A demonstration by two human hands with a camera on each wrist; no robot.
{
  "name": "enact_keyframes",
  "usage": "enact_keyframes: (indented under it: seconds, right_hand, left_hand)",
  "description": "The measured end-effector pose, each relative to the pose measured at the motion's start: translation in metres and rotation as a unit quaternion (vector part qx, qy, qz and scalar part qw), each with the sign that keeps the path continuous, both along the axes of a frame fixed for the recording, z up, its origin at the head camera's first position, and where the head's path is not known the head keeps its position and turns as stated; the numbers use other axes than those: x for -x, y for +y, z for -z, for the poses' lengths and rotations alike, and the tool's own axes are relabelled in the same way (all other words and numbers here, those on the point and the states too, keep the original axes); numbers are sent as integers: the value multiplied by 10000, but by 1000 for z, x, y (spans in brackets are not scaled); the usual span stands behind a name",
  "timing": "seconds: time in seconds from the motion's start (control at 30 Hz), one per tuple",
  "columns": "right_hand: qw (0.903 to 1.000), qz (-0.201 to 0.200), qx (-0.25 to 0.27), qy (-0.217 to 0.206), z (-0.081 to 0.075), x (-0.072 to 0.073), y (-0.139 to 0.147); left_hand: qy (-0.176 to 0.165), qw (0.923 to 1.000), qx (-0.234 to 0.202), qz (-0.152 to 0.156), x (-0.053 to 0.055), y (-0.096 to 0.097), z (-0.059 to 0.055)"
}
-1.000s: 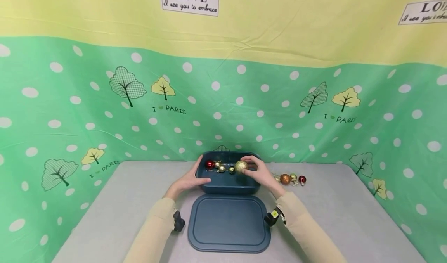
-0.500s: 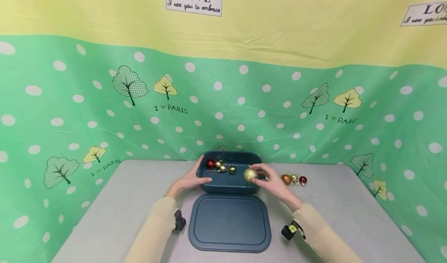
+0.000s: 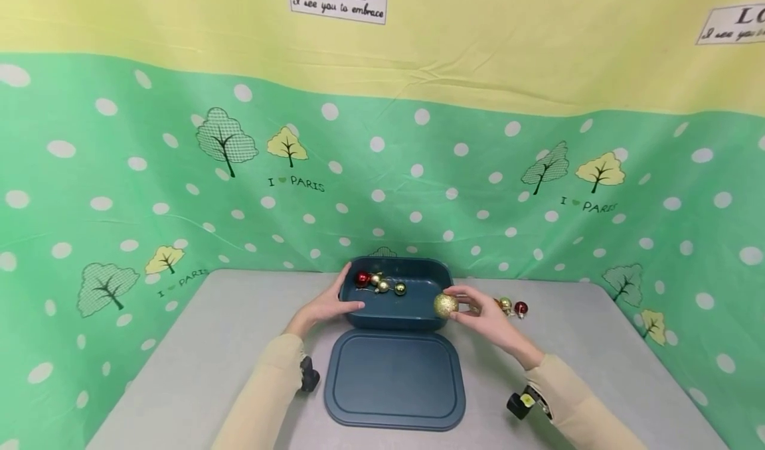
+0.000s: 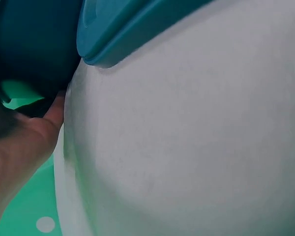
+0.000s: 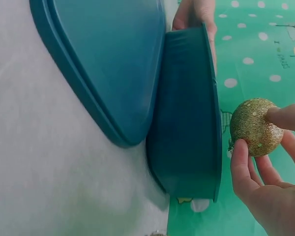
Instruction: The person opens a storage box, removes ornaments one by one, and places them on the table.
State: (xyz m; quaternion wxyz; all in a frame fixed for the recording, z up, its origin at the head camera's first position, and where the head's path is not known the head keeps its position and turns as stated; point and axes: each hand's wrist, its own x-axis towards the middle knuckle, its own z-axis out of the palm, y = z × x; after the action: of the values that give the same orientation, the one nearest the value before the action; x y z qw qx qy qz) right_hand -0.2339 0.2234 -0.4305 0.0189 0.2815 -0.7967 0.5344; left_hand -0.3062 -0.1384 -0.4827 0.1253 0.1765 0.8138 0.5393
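My right hand (image 3: 487, 317) pinches a large gold glitter bauble (image 3: 445, 305) between thumb and fingers. It is held over the right front corner of a dark blue plastic box (image 3: 397, 322); in the right wrist view the bauble (image 5: 255, 126) is above the level of the box rim. With thumb and fingers spread round the left end, my left hand (image 3: 325, 307) grips the box. Inside, toward the left, lie a red bauble (image 3: 362, 278), small pale gold baubles (image 3: 383, 286) and a shiny gold one (image 3: 400, 289).
A blue lid (image 3: 394, 378) lies flat on the grey table (image 3: 197, 357), just in front of the box. Right of the box are more baubles, among them a dark red one (image 3: 521, 308), partly behind my right hand. A green and yellow printed cloth (image 3: 335, 191) hangs behind.
My right hand has carried the gold glitter bauble from over the inside of the box rightward and nearer, to its right front corner. My left hand stays on the box.
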Motion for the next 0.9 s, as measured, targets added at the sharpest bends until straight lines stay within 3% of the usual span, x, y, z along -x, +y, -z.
enact_keyframes:
  seconds: [0.27,0.43,0.53,0.67,0.8,0.9]
  right_hand:
    - [9997,202,148,-18,4,-4,20]
    - [9990,379,15,237,11,-8,32]
    - [9986,521,-5,119,16,-12,39]
    - [9985,554,3,4,23,-15,50]
    - [9988,402,-233,145,31,-14,59]
    - [9985,356,-364,215,38,-13,66]
  left_hand:
    - [-78,9999,-76,73,-4,2,-5]
    - [-169,9997,-100,174,-14,2,-24]
    - [-173,9996,-40,218,-19,3,-33]
    - [-172,9996,-123,165,-14,4,-24]
    - [-116,9998,-126,31,-5,2,-9]
    - [-55,10000,-61,13,-2,2,-4]
